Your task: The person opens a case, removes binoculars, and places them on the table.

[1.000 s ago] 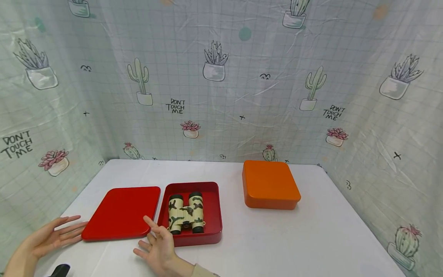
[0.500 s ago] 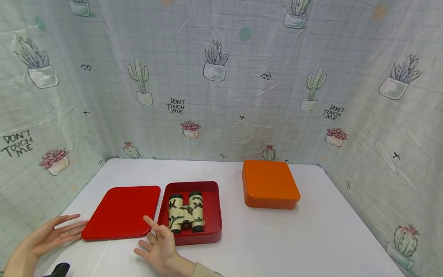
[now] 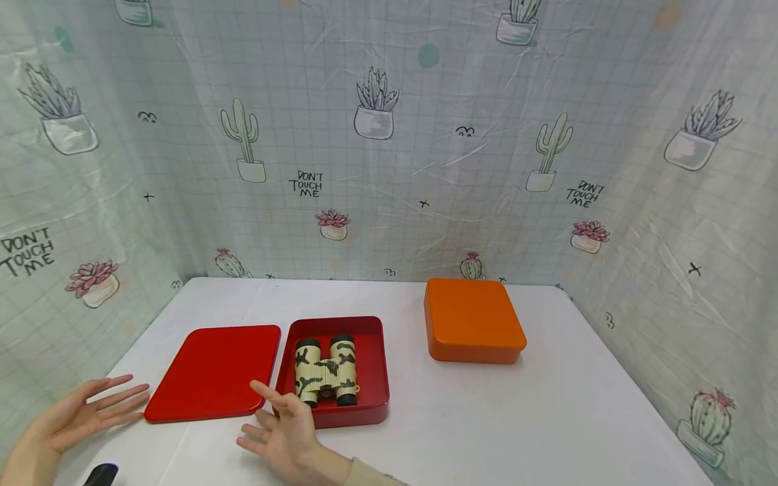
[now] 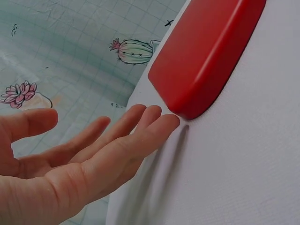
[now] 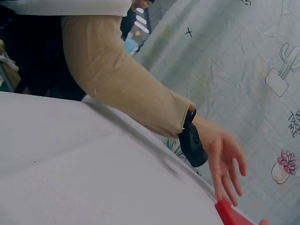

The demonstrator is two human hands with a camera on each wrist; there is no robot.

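Red lid between them, both hands hold nothing; the left hand stretches its fingers just beside the lid's near left corner; the right hand spreads its fingers by the near right corner, though whether it touches I cannot tell; the lid lies flat on a white table, smooth, glossy, a square with rounded corners; just right of it sits a darker red box, its inside showing, with binoculars in it, cream with dark camouflage patches, ribbed middle and black ends; farther right rests a smooth orange box; behind rises a wrinkled, cactus-printed curtain.
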